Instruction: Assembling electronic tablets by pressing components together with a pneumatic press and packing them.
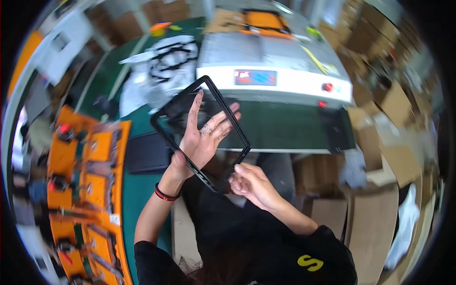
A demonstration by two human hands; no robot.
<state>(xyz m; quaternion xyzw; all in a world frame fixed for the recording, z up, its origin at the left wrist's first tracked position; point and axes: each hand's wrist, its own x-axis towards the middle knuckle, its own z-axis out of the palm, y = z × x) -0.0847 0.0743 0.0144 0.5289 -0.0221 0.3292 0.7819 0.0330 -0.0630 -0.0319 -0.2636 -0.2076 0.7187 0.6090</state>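
A thin black rectangular frame (222,101) is held up in front of me, tilted. My right hand (254,184) pinches its lower right side between thumb and fingers. My left hand (203,137) shows through the frame's opening, fingers stretched out and apart, with a ring on one finger. Its thumb side lies close to the frame's lower left edge; whether it bears any weight there I cannot tell. A dark flat case-like object (148,152) rests on the green table left of my left wrist.
Ahead stands a grey and white machine (294,88) with a display panel and red button; an orange and black frame (267,23) lies on it. Several orange clamp fixtures (99,146) line the left. Black frames lie on white wrapping (137,85). Cardboard boxes (373,228) crowd the right.
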